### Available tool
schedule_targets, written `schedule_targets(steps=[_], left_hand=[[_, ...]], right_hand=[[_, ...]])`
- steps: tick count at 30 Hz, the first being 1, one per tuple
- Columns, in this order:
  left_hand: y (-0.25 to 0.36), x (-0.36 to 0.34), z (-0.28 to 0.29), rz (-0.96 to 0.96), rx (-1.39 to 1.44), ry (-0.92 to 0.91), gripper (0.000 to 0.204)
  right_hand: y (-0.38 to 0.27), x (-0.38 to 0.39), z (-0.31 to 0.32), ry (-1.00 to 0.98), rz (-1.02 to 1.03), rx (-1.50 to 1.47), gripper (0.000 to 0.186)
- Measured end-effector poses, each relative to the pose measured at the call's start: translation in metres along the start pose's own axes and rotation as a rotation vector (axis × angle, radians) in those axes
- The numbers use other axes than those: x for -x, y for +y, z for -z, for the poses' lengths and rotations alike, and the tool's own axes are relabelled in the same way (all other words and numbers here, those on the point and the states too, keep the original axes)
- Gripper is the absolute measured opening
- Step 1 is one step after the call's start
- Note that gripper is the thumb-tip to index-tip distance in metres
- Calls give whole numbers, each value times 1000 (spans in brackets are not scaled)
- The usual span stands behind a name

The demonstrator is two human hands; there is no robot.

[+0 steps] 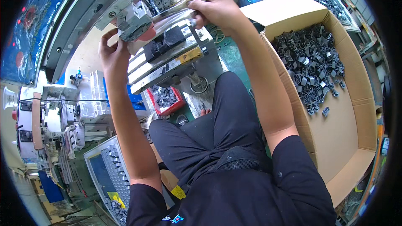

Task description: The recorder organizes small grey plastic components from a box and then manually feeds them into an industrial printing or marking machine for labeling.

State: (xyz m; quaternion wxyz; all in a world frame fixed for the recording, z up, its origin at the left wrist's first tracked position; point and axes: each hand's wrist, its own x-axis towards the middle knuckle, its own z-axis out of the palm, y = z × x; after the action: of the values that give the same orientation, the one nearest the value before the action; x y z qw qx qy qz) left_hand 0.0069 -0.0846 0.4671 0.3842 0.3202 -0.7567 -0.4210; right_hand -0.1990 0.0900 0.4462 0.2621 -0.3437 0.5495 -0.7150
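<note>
A pale, translucent strip of tape-like film [176,16] stretches between my two hands, beneath the machine's metal head. My right hand [215,11] pinches its far right end between thumb and fingers. My left hand [114,56] is closed at the other side, by the metal block [135,19]; the film's end there is partly hidden. Close to the film, a pink rubber pad [148,32] hangs under the block. Just below lies a black fixture [165,42] on the slotted metal bed [138,77].
To the right stands a large open cardboard box [343,155] with many small black clip-like parts [310,62]. A red bin [176,104] with dark parts sits under the bed. At lower left is a tray [98,157] with rows of grey parts. Machinery [63,121] fills the left.
</note>
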Motion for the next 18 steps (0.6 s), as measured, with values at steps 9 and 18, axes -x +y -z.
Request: schedule_targets(steps=[9,18], left_hand=[[-21,-2,-4,14,209,-87,41],[-3,44,42,-90,189,192,35]], right_hand=[[-2,16,18,66,5,18,27],[22,20,-44,-90,117,-50,22]])
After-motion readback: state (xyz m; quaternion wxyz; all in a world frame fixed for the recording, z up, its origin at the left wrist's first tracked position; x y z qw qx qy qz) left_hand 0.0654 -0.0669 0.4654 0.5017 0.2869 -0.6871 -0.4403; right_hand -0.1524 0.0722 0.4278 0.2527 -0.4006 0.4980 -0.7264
